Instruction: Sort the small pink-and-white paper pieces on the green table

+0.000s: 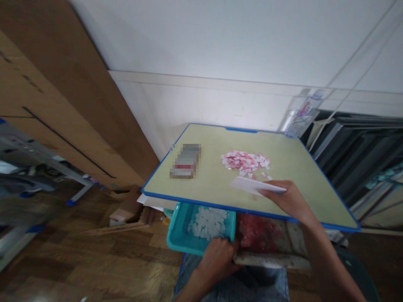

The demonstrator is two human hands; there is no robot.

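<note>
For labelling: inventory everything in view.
Table: 1, yellowish, centre
Pieces: many, pink/white, on table
Pixelated object: 1, greyish, on table
Card: 1, white, over table
Bottle: 1, clear, table corner
Basin: 1, teal, below table
Chips: many, white, basin
Tray: 1, whitish, beside basin
Red material: uncountable, red, tray
Cardboard: several, brown, left
Frame: 1, grey, left
Panels: several, dark, right
Wall: 1, white, behind
Floor: 1, brown, below
Trousers: 1, blue, bottom
Left hand: 1, bare, basin rim
Right hand: 1, bare, holding card

Right hand [285, 193] holds a white card [250, 183] near pink-white pieces [244, 161]; left hand [219, 254] is at a teal basket [178, 244].
</note>
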